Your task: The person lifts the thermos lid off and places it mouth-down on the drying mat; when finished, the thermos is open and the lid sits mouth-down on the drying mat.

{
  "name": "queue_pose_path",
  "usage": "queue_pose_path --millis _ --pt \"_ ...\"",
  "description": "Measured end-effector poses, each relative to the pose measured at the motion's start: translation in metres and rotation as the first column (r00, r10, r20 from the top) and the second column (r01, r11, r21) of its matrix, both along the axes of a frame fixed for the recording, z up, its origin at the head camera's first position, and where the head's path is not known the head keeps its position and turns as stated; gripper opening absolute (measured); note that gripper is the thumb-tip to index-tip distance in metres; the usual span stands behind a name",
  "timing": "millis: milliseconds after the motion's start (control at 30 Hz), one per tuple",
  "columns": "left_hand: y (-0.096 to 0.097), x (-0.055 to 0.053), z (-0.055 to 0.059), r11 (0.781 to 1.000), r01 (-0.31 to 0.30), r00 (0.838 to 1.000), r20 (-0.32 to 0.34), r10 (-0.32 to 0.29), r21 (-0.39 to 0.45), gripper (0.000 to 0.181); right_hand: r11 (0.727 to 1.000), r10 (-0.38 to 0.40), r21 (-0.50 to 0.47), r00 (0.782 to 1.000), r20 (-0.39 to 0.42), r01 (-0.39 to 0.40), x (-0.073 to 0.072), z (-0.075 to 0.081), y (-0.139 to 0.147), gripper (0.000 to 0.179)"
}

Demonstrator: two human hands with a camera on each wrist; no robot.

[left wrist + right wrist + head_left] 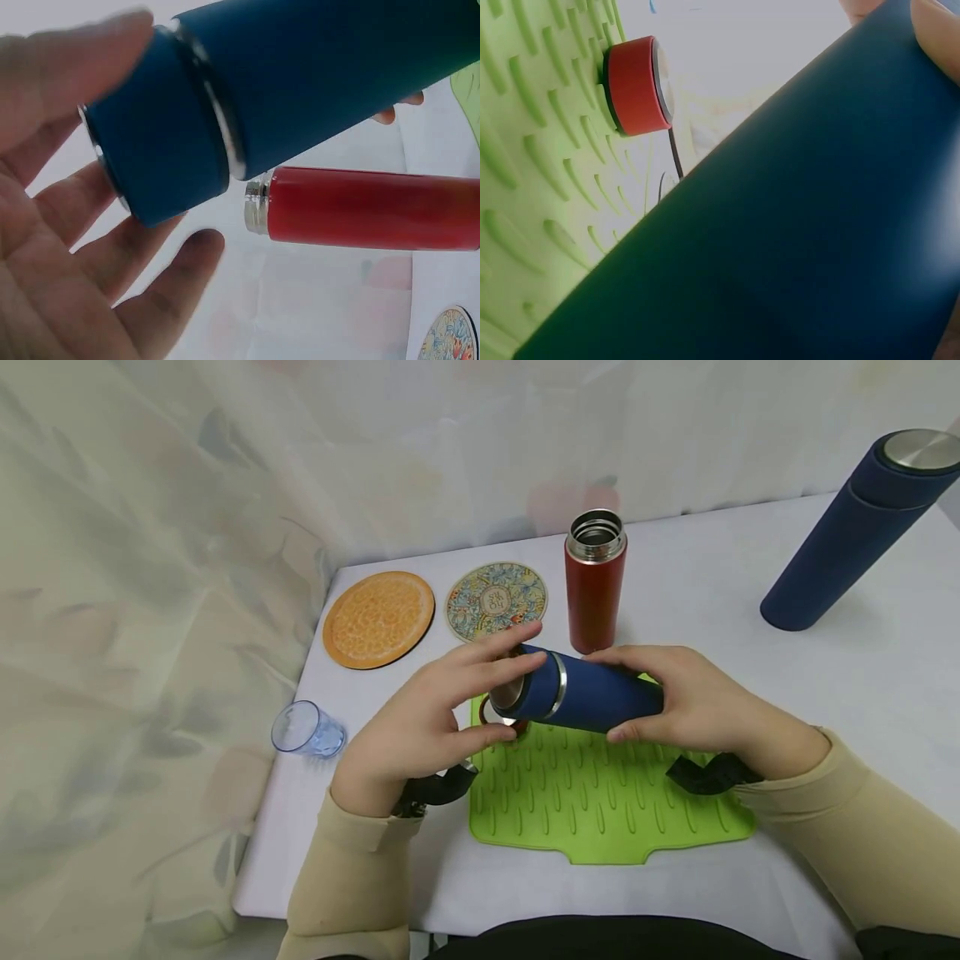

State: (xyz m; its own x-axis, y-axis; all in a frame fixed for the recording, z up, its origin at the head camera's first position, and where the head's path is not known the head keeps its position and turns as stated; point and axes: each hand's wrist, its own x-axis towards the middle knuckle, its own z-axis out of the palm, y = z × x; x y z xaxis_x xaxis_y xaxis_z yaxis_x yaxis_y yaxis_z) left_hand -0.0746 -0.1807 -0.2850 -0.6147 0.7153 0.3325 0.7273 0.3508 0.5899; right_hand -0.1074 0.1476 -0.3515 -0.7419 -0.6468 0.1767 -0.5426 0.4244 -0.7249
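A blue thermos bottle (600, 693) with a silver ring near its capped end is held tilted above the green mat (592, 810). My right hand (697, 702) grips its body near the base, thumb in front. Around the blue cap (157, 127) at the other end, my left hand (435, 710) has its fingers spread and fairly straight. In the head view, the left thumb tip lies just below the cap and two fingertips overlap it. A red screw cap (635, 86) rests on the mat, partly hidden behind the bottle in the head view.
Behind the mat an uncapped red thermos bottle (595, 597) stands upright. A taller blue thermos (847, 543) is at the right. To the left lie an orange round coaster (378, 620), a patterned round coaster (497, 597) and a blue glass (307, 731) near the table's edge.
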Motion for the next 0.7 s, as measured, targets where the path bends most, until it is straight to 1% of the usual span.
queue_pose_path --millis 100,133,200,300,400,467,567,667,700 --pt "-0.002 0.000 0.002 1.000 0.020 1.000 0.021 -0.020 -0.007 0.065 1.000 0.003 0.006 1.000 -0.007 -0.003 0.000 -0.001 -0.001 0.077" --pt "-0.002 -0.001 0.002 1.000 0.020 0.999 0.026 -0.020 -0.003 0.064 1.000 0.005 0.008 1.000 -0.008 -0.005 0.000 -0.001 -0.001 0.077" --pt "-0.003 0.000 0.004 1.000 -0.002 1.000 0.026 0.002 -0.002 0.064 1.000 0.008 0.011 1.000 -0.009 -0.008 0.000 -0.001 -0.001 0.077" --pt "-0.003 0.001 0.004 0.997 -0.076 0.997 0.025 0.076 -0.002 0.070 1.000 0.010 0.017 1.000 -0.009 -0.010 0.000 -0.002 -0.003 0.077" --pt "0.000 0.003 0.004 0.984 -0.178 0.984 0.003 0.178 -0.017 0.075 1.000 0.005 0.023 1.000 -0.010 -0.005 0.001 -0.003 -0.004 0.077" --pt "0.004 0.004 0.003 0.968 -0.251 0.968 -0.033 0.250 -0.029 0.073 1.000 0.001 0.024 1.000 -0.012 -0.001 0.001 -0.003 -0.004 0.077" --pt "0.009 0.006 0.000 0.934 -0.357 0.930 -0.112 0.351 -0.034 0.063 1.000 -0.001 0.020 1.000 -0.019 0.001 0.002 -0.003 -0.003 0.078" --pt "0.013 0.005 -0.003 0.905 -0.424 0.892 -0.162 0.422 0.021 0.053 1.000 0.001 0.013 1.000 -0.021 0.000 0.002 -0.002 -0.003 0.078" --pt "0.014 0.005 -0.004 0.896 -0.440 0.881 -0.170 0.442 0.052 0.054 1.000 0.000 0.011 1.000 -0.017 0.000 0.002 -0.002 -0.003 0.078"
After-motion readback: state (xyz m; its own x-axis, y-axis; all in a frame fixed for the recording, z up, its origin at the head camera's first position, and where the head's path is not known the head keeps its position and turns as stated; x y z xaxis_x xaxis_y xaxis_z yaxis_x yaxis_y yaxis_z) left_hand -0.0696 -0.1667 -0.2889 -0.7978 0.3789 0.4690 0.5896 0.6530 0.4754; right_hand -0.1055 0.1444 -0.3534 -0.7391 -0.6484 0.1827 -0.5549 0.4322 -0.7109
